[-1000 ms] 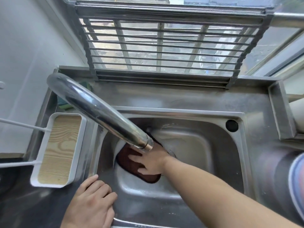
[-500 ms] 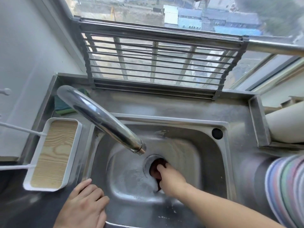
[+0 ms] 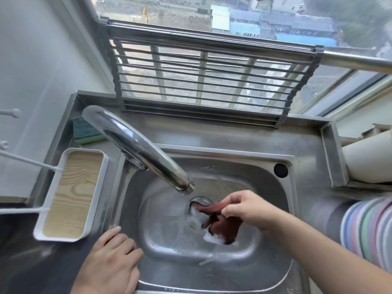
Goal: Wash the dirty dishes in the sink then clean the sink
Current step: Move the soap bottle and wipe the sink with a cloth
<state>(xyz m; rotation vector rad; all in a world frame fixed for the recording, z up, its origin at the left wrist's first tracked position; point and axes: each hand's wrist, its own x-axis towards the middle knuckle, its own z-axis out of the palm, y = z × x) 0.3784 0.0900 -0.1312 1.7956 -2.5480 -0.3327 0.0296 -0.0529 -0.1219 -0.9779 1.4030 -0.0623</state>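
The steel sink (image 3: 273, 247) holds no dishes; its wet basin has patches of soap foam. My right hand (image 3: 248, 209) pinches a dark brown cloth (image 3: 224, 225) and holds it hanging just right of the drain (image 3: 197, 205), with white foam at the cloth's lower edge. My left hand (image 3: 110, 266) rests flat on the sink's front left rim, fingers relaxed. The chrome faucet spout (image 3: 137, 147) arches over the basin and ends above the drain; no water runs from it.
A white tray with a wooden bottom (image 3: 70, 194) sits left of the sink. A green sponge (image 3: 87, 131) lies in the back left corner. A metal rack (image 3: 203, 81) leans against the window. Stacked pastel plates (image 3: 369, 228) stand at the right.
My right hand moved from the left of the basin to the drain, then lifted the cloth up to the right. The view tilted upward. The left hand stayed put.
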